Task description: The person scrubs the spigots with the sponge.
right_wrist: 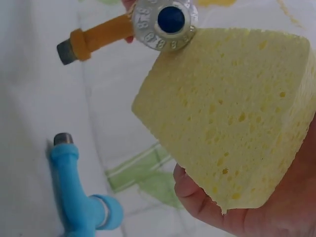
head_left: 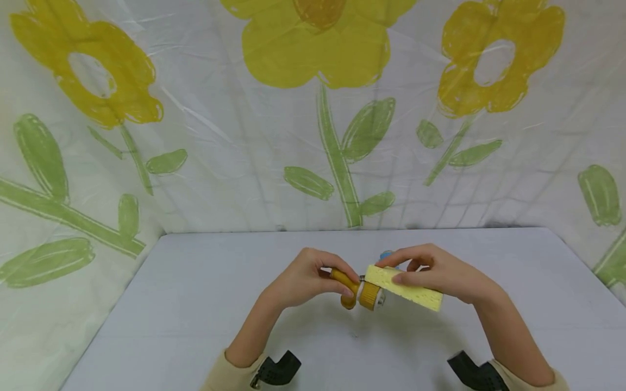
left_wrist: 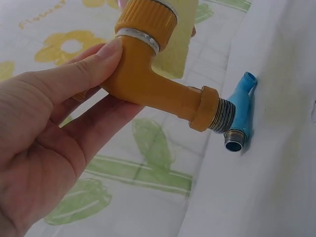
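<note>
My left hand [head_left: 313,279] grips an orange tap [left_wrist: 163,94] above the table, thumb over its body. The tap has a ribbed collar [left_wrist: 148,19], a threaded metal end [left_wrist: 224,116] and a clear knob with a dark blue centre [right_wrist: 171,19]. My right hand [head_left: 440,271] holds a yellow sponge [right_wrist: 227,108] between thumb and fingers. One end of the sponge meets the tap at its collar and knob; how firmly it presses cannot be seen. Behind them, a blue tap [right_wrist: 74,182] lies on the table, mostly covered by the right hand in the head view.
A white-covered table [head_left: 195,326] spreads beneath both hands. Behind it hangs a pale sheet [head_left: 225,163] painted with yellow flowers and green leaves. Black wrist mounts [head_left: 279,369] sit at both sleeves.
</note>
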A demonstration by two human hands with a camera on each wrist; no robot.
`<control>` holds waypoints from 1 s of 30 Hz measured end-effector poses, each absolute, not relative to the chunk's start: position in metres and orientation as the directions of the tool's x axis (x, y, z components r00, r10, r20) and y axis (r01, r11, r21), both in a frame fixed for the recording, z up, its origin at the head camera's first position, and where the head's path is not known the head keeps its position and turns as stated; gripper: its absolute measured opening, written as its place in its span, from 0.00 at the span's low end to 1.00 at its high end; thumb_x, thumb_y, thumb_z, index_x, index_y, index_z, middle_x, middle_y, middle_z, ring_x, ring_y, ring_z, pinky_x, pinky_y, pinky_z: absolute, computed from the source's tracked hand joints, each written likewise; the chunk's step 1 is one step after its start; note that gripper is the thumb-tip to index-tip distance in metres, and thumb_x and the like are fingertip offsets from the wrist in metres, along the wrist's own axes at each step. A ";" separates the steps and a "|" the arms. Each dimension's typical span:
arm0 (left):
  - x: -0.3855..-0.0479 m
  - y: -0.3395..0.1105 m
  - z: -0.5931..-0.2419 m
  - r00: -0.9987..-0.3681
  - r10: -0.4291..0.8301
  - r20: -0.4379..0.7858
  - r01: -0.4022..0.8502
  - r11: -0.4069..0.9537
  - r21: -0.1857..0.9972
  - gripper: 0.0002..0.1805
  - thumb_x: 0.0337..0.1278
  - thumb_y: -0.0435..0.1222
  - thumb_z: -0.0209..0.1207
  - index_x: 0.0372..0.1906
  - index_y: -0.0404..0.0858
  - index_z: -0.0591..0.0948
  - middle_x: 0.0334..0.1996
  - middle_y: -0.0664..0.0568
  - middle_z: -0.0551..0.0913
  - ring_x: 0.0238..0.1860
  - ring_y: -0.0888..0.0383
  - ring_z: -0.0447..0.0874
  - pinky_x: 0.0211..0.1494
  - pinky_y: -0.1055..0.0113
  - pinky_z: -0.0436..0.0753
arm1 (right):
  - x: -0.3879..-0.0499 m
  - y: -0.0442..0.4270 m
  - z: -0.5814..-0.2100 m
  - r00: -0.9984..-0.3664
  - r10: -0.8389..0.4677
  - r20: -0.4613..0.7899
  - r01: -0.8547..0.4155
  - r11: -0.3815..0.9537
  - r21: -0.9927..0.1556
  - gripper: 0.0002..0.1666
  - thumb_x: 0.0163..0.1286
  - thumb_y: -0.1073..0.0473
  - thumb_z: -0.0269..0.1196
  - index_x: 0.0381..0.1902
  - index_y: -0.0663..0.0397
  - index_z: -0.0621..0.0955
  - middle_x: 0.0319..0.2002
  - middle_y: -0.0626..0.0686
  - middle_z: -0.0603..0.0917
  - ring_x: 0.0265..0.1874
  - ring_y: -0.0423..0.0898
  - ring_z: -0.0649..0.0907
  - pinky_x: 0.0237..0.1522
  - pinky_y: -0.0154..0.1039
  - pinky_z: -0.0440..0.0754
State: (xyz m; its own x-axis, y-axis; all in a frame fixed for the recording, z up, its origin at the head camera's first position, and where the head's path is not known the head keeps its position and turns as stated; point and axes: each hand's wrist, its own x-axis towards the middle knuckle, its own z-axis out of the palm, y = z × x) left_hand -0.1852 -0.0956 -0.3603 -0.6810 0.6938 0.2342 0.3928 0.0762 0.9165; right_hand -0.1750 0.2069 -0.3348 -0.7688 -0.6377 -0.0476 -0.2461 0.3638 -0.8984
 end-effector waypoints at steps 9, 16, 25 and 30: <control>-0.185 -0.096 -0.360 -0.681 0.688 0.248 0.418 0.088 0.904 0.09 0.57 0.23 0.71 0.44 0.28 0.90 0.42 0.38 0.91 0.43 0.62 0.90 0.47 0.62 0.93 | -0.171 0.207 -0.333 -0.751 -0.660 -0.002 -0.265 0.304 -0.915 0.18 0.76 0.60 0.67 0.61 0.50 0.87 0.60 0.67 0.81 0.30 0.46 0.84 0.29 0.37 0.83; -0.185 -0.096 -0.361 -0.718 0.658 0.225 0.408 0.136 0.903 0.10 0.57 0.25 0.73 0.45 0.30 0.90 0.43 0.41 0.92 0.42 0.65 0.89 0.46 0.64 0.92 | -0.166 0.200 -0.332 -0.835 -0.547 0.054 -0.334 0.427 -0.840 0.17 0.71 0.55 0.73 0.56 0.38 0.89 0.62 0.54 0.84 0.50 0.46 0.81 0.38 0.38 0.82; -0.185 -0.097 -0.360 -0.772 0.603 0.202 0.395 0.206 0.895 0.10 0.58 0.29 0.75 0.45 0.35 0.91 0.41 0.47 0.92 0.38 0.65 0.88 0.44 0.67 0.91 | -0.150 0.186 -0.322 -0.888 -0.434 0.152 -0.389 0.534 -0.751 0.18 0.67 0.52 0.76 0.54 0.32 0.90 0.57 0.50 0.80 0.52 0.49 0.79 0.43 0.37 0.82; -0.186 -0.097 -0.360 -0.812 0.548 0.201 0.376 0.228 0.898 0.09 0.59 0.31 0.75 0.45 0.36 0.92 0.41 0.48 0.92 0.37 0.62 0.87 0.41 0.68 0.89 | -0.143 0.177 -0.319 -0.901 -0.378 0.214 -0.413 0.591 -0.693 0.19 0.64 0.54 0.78 0.53 0.32 0.90 0.57 0.53 0.77 0.48 0.52 0.79 0.37 0.35 0.84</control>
